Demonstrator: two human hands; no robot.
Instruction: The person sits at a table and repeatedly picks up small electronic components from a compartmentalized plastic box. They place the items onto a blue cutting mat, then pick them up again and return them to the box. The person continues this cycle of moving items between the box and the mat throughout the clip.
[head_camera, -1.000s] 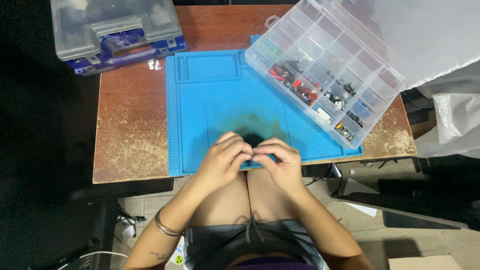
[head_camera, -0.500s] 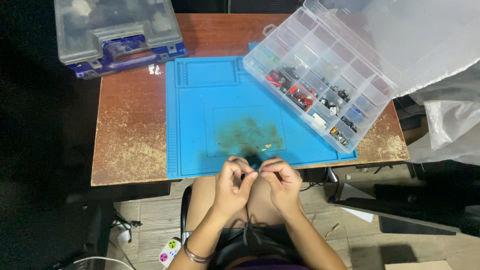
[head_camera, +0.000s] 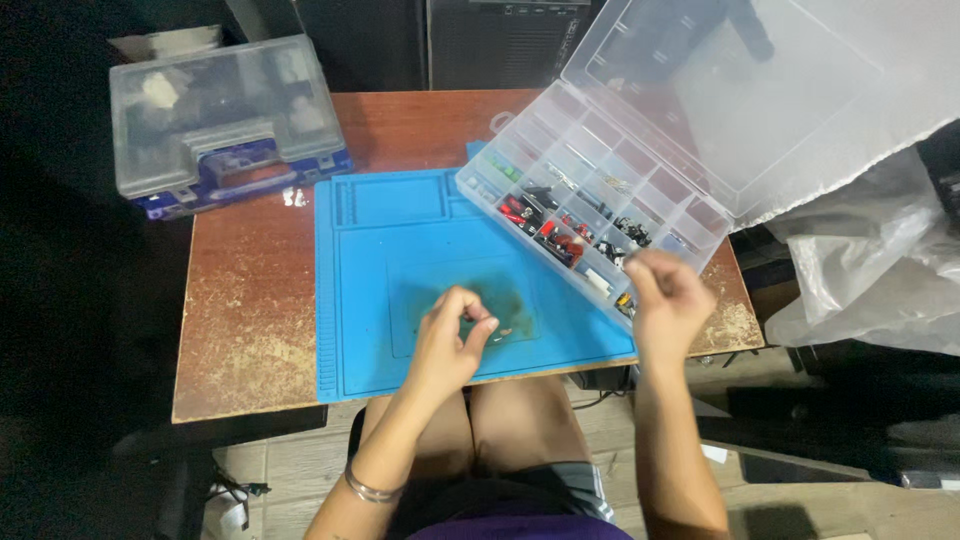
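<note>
My left hand (head_camera: 450, 338) hovers over the stained middle of the blue work mat (head_camera: 370, 250), thumb and forefinger pinched on a small part too tiny to make out. A tiny pale bit (head_camera: 502, 332) lies on the mat just right of those fingertips. My right hand (head_camera: 665, 296) is raised, blurred and curled into a loose fist at the near corner of the clear compartment organizer (head_camera: 590, 215). Nothing shows in it. The organizer's lid (head_camera: 740, 90) stands open, and several compartments hold small red, black and green parts.
The worn wooden table (head_camera: 250, 300) carries a closed grey and blue tool case (head_camera: 225, 125) at the back left. Two tiny metal bits (head_camera: 292, 197) lie beside it. Crumpled clear plastic (head_camera: 870, 260) hangs off to the right. My knees are under the table's near edge.
My hands were pinched together at the mat's near edge. They have separated: the right swung out towards the organizer, the left moved forward over the mat. The view shifted back.
</note>
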